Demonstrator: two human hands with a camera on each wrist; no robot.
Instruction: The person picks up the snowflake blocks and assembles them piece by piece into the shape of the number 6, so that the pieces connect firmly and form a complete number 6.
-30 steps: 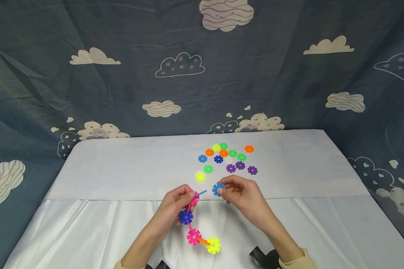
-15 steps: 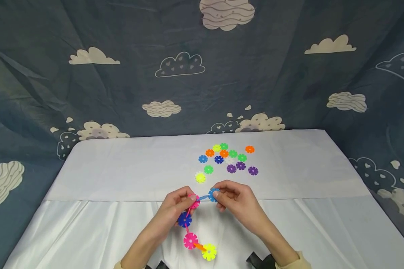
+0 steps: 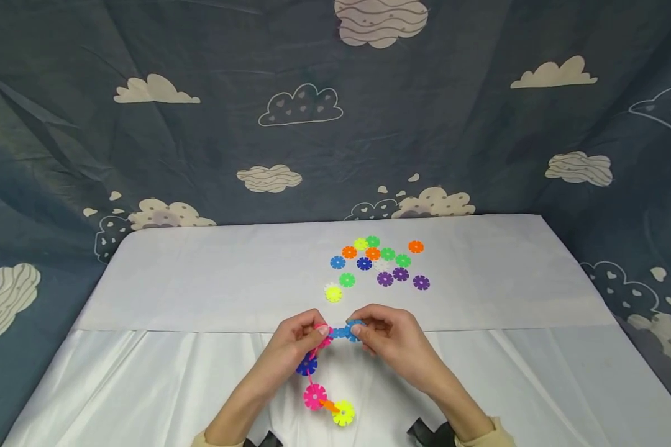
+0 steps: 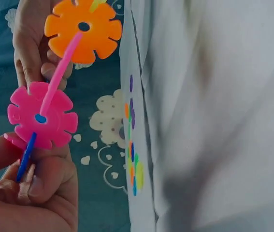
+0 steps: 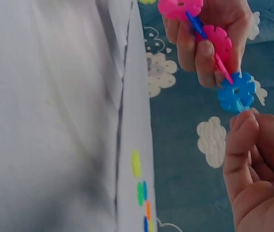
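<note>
Head view: a dark blue-grey backdrop (image 3: 425, 136) with pale printed clouds rises behind your work and wraps round at both sides. In front of it spreads a table under white cloth (image 3: 190, 279). Its far edge runs nearly level along the foot of the backdrop, and its side edges slant outward toward you, well apart from your forearms, so you have wide room to move left and right. A crosswise crease (image 3: 145, 333) in the cloth lines up roughly with your fingertips.

Your left hand (image 3: 291, 341) and right hand (image 3: 394, 335) face each other, near but apart. The chain of snowflake discs (image 3: 315, 397) trails from your left hand toward you, ending in a yellow disc (image 3: 343, 413). Your left thumb and fingers pinch the chain's upper pink disc (image 5: 221, 43). A light blue disc (image 5: 237, 93) bridges the gap between your hands. Your right thumb and fingers pinch a second light blue disc (image 3: 353, 333), touching the first; you cannot tell how far they interlock.

Ahead of your hands, short of the far edge, lie loose snowflake discs (image 3: 364, 264) in several colours. The nearest, a yellow one (image 3: 333, 293) overlapping a white one, sits just beyond the gap between your hands.
</note>
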